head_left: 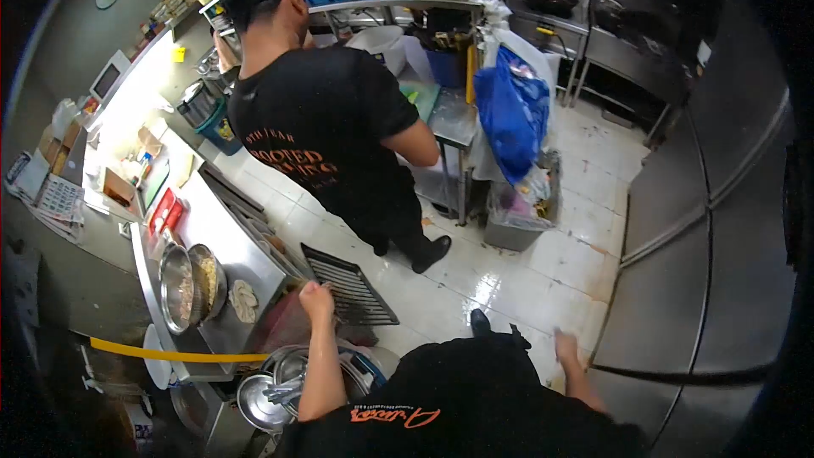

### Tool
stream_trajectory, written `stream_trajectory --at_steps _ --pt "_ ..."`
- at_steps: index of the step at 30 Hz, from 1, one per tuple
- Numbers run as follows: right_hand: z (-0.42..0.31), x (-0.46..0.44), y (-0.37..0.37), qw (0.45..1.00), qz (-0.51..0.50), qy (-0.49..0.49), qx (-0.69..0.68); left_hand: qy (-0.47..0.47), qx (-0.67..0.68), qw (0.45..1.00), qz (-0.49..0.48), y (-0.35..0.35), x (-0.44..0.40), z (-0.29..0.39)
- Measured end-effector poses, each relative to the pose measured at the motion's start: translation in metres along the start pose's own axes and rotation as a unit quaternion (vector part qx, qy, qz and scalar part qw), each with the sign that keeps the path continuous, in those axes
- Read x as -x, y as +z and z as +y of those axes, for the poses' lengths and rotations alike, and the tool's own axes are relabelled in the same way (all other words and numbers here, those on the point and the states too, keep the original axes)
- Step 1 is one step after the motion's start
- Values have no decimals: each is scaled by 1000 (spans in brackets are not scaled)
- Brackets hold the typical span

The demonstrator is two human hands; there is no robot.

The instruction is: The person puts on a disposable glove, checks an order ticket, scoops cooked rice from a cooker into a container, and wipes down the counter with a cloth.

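With twelve o'clock straight ahead of our torso, our left hand [318, 301] is at ten, its fingers curled closed by the near edge of the black slatted panel [360, 287] at eleven. The panel stands out from beneath the long stainless-steel counter [246, 259]; our fist may be there to steady it, though we cannot tell whether we grip it. Our right hand [566, 348], at two, is out from our side near the tall grey metal cabinet doors [666, 288], perhaps for balance; it is too blurred for us to tell whether it is open or closed.

At ten, the round silver metal bowls [176, 288] sit side by side on the counter, probably to keep their foods apart and within reach. The crumpled off-white cloth [244, 301] lies beside them, likely handy for wiping. At one, the grey bin with a clear plastic liner [511, 236] stands by the co-worker's table, presumably to catch scraps.

We count two hands of ours, one slatted panel, two bowls on the counter, one cloth, one bin and one black-clad co-worker [318, 127] at eleven.
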State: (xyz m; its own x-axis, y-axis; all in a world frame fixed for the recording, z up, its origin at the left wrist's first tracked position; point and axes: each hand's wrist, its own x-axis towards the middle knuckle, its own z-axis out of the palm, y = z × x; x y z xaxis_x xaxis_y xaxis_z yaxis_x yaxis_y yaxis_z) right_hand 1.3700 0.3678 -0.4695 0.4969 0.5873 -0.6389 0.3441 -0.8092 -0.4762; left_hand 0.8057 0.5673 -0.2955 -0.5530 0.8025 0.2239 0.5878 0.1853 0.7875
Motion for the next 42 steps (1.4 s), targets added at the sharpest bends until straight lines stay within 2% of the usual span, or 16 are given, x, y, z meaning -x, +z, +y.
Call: stream_trajectory --at_steps 1,2,3,5,8,12,14,16,19,22,23,24,28,32,38,42 --pt "-76 -11 6 993 5 -78 92 -62 9 998 0 -20 -7 41" --pt "-106 -49 39 953 -26 -295 61 -64 23 997 35 -26 -21 38" --pt "-171 -65 65 958 -146 -231 90 -66 36 995 70 -32 -33 34" --pt "-297 -47 133 880 -319 -300 183 -49 -45 988 142 -56 -43 74" --pt "-444 18 260 798 -534 -242 140 31 -45 946 320 -66 -70 43" --pt "-588 137 380 721 -678 7 -139 -146 123 906 377 -62 -120 13" --pt "-631 156 458 678 -692 -23 -245 -168 17 924 344 -63 -141 -3" --pt "-679 193 462 772 -591 -51 -230 -225 128 920 295 -80 -166 12" --pt "-743 181 521 752 -584 -103 -288 -63 144 946 283 -99 -194 -44" --pt "-823 185 555 786 -463 -182 -367 -116 176 945 248 -143 -180 -71" --pt "-854 135 613 792 -429 -247 -356 -137 179 942 249 -160 -171 -68" --pt "-868 194 576 839 -296 -306 -339 -164 160 936 269 -171 -161 -68" --pt "-916 230 608 843 -293 -364 -265 -203 58 917 338 -190 -137 -70" --pt "-945 183 729 828 -208 -507 -120 -277 127 907 291 -195 -146 -56" --pt "-955 190 800 803 -374 -462 51 -185 161 939 243 -192 -235 -66" --pt "-965 189 791 700 -612 -315 190 -195 167 946 200 -193 -328 -77"
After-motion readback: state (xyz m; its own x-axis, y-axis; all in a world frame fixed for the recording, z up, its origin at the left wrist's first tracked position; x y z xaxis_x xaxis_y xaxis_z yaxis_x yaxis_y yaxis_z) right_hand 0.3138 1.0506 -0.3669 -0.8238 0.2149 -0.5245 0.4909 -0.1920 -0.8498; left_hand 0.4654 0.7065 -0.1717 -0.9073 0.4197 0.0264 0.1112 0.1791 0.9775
